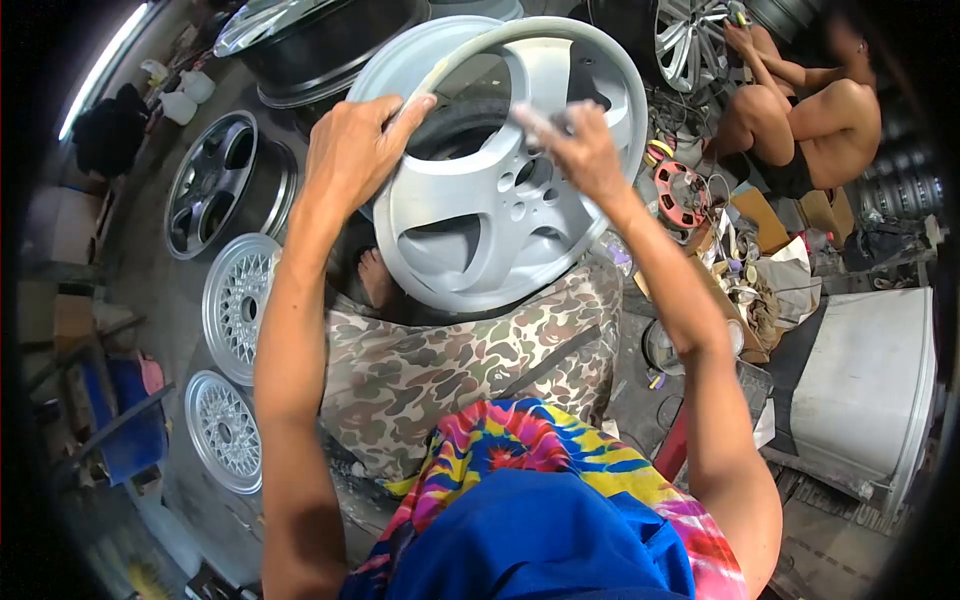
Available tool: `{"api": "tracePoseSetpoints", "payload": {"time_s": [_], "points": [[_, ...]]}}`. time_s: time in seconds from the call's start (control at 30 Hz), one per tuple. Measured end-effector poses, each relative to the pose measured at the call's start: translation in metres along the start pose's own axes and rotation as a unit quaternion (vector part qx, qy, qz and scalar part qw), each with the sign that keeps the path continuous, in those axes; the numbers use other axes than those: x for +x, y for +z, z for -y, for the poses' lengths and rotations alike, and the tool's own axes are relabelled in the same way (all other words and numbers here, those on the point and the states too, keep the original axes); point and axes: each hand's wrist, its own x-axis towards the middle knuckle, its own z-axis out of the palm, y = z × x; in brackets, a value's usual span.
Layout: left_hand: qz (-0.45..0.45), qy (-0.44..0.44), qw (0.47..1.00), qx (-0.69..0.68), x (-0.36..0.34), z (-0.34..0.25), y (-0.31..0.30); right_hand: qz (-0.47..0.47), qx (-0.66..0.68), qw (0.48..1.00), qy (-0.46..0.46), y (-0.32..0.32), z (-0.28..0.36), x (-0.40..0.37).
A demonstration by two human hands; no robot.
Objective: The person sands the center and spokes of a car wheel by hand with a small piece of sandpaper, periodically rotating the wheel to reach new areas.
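A grey alloy wheel rim [450,195] with broad spokes leans tilted in front of me, close to my camouflage-covered lap. My left hand [352,150] grips its outer lip at the upper left, thumb over the edge. Over the upper spokes, just above the hub holes, is my right hand [585,150], its fingertips smeared by motion. Something small and dark shows between its fingers, too blurred to name. A second pale rim [395,65] sits behind the first.
On the left floor lie a dark five-spoke wheel [213,180] and two mesh rims [238,305]. Another person [800,120] sits at upper right, one hand at a silver wheel [690,45]. A red reel [682,195], cluttered boxes and a white panel [865,370] stand to the right.
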Motion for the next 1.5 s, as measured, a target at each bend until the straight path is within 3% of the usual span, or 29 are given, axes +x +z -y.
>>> {"api": "tracePoseSetpoints", "payload": {"time_s": [0.1,0.17,0.2,0.3,0.33,0.37,0.43,0.47,0.6,0.67,0.73,0.77,0.8,0.87,1.0,1.07,1.13,1.23,1.37,1.47,1.5], "points": [[0.030,-0.039,0.999,-0.008,-0.011,0.005,0.004,0.005,0.076,0.980,0.183,0.027,0.074,-0.041],[0.036,-0.048,0.998,-0.008,-0.019,0.007,0.008,-0.012,0.230,0.914,0.335,0.030,0.120,-0.035],[0.042,-0.060,0.997,0.000,-0.024,0.007,0.008,-0.013,0.295,0.886,0.357,0.026,0.132,-0.033],[0.057,-0.097,0.994,0.006,-0.048,0.003,0.006,-0.011,0.321,0.880,0.350,0.002,0.145,-0.040],[0.068,-0.125,0.990,0.001,-0.059,0.002,0.006,-0.048,0.288,0.855,0.429,-0.004,0.142,-0.051],[0.067,-0.126,0.990,0.002,-0.071,0.005,0.009,-0.084,0.251,0.822,0.505,-0.008,0.136,-0.064],[0.095,-0.169,0.981,-0.022,-0.095,0.014,0.023,-0.158,0.284,0.648,0.689,0.013,0.108,-0.124],[0.099,-0.163,0.981,-0.025,-0.103,0.014,0.030,-0.161,0.278,0.647,0.692,0.006,0.104,-0.132],[0.098,-0.202,0.975,0.001,-0.130,0.017,0.049,0.043,0.216,0.720,0.658,0.006,0.139,-0.157],[0.063,-0.195,0.977,-0.058,-0.135,0.018,0.055,0.067,0.300,0.677,0.669,0.015,0.174,-0.152],[0.040,-0.191,0.979,-0.065,-0.137,0.015,0.059,0.087,0.307,0.686,0.654,0.031,0.191,-0.148],[0.028,-0.195,0.978,-0.075,-0.137,0.012,0.060,0.135,0.340,0.646,0.670,0.035,0.192,-0.148],[0.015,-0.197,0.977,-0.084,-0.136,0.012,0.060,0.131,0.341,0.646,0.671,0.037,0.195,-0.146],[0.009,-0.185,0.980,-0.075,-0.134,0.014,0.060,0.062,0.422,0.537,0.728,0.038,0.201,-0.143],[-0.012,-0.135,0.990,-0.030,-0.115,-0.005,0.047,0.006,0.440,0.508,0.740,0.021,0.202,-0.118],[-0.027,-0.111,0.993,-0.022,-0.097,-0.022,0.035,-0.009,0.475,0.434,0.766,0.006,0.202,-0.107],[-0.032,-0.049,0.998,0.002,-0.073,-0.040,0.023,0.027,0.487,0.426,0.762,0.000,0.198,-0.111],[-0.010,-0.047,0.999,0.006,-0.046,-0.061,0.015,-0.021,0.513,0.367,0.776,-0.026,0.203,-0.095],[-0.010,-0.050,0.999,0.004,-0.030,-0.069,0.015,-0.051,0.564,0.381,0.731,-0.036,0.199,-0.099],[-0.094,-0.035,0.995,-0.021,-0.013,-0.068,0.005,-0.003,0.582,0.394,0.711,-0.036,0.202,-0.113],[-0.108,-0.010,0.993,-0.048,-0.002,-0.067,0.002,0.023,0.542,0.464,0.701,-0.036,0.202,-0.120]]}}
